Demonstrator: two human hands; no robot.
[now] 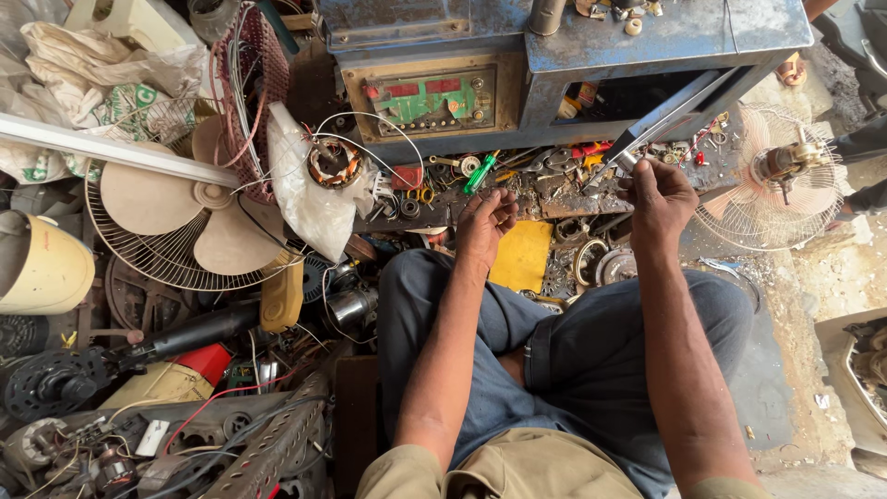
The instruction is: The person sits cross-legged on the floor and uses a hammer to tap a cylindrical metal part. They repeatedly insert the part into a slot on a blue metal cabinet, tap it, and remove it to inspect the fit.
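the person sat cross-legged on the floor in blue jeans [573,360], facing a low cluttered workbench [554,194]. the right hand [658,199] was closed around the lower end of a long grey metal rod [670,120], which slanted up and away to the right across the bench's front edge, toward the open shelf of a blue metal cabinet [591,55]. the left hand [485,226] hovered just in front of the bench's near edge with its fingers curled in loosely; i could not tell whether it held anything small. between the two hands, on the bench, lay a litter of screws, washers and small parts, with a green-handled screwdriver [480,173] a little to the left. a yellow pad [522,256] lay below the left hand beside the knee. a cream fan blade in its wire guard [180,217] rested far to the left, a motor stator in a white bag [333,164] near it, and another caged fan [781,176] stood to the right.
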